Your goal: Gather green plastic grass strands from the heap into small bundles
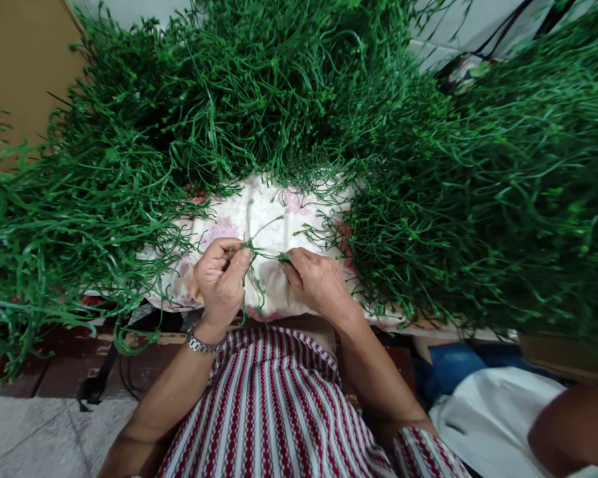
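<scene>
My left hand [224, 272] is closed, thumb and forefinger pinching a branching green plant stem [252, 247], which looks artificial. Facing it, my right hand [311, 275] is also closed, its fingertips pinching the right end of the same stem. Thin sprigs fan out between the two hands, some rising and others hanging below the left fingertips. Both hands are held over a white floral cloth [266, 206]. The palm sides and curled fingers of my right hand are mostly hidden.
Large heaps of similar green stems surround the cloth: a left heap [80, 232], a back heap [279, 86] and a right heap [493, 219]. A person in a white garment [493, 411] is close at the lower right. A black strap [97, 385] hangs at the lower left.
</scene>
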Demonstrator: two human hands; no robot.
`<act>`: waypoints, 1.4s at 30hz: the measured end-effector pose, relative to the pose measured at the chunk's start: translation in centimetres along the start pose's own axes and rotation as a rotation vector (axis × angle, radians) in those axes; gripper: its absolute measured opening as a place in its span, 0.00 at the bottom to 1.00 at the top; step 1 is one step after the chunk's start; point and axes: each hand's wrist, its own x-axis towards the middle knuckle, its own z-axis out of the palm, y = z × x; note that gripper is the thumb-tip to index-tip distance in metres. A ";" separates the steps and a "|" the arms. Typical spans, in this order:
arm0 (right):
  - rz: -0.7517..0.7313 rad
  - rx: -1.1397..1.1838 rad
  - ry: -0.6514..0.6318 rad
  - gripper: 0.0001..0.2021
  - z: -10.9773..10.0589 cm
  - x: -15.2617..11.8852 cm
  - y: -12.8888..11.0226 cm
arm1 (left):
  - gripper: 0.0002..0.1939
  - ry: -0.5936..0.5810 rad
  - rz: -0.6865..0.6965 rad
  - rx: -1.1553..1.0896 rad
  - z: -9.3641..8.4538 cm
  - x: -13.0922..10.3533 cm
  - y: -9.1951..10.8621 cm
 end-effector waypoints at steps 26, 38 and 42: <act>-0.364 0.323 0.179 0.06 0.0 0.6 0.5 | 0.06 -0.626 -0.024 0.358 -0.7 0.4 0.3; -0.328 0.344 0.067 0.05 -0.8 1.4 0.9 | 0.05 -0.724 -0.044 0.367 -0.7 0.9 0.0; -0.301 0.426 0.145 0.07 0.0 1.7 0.7 | 0.05 -0.716 -0.082 0.276 -0.6 0.9 -0.2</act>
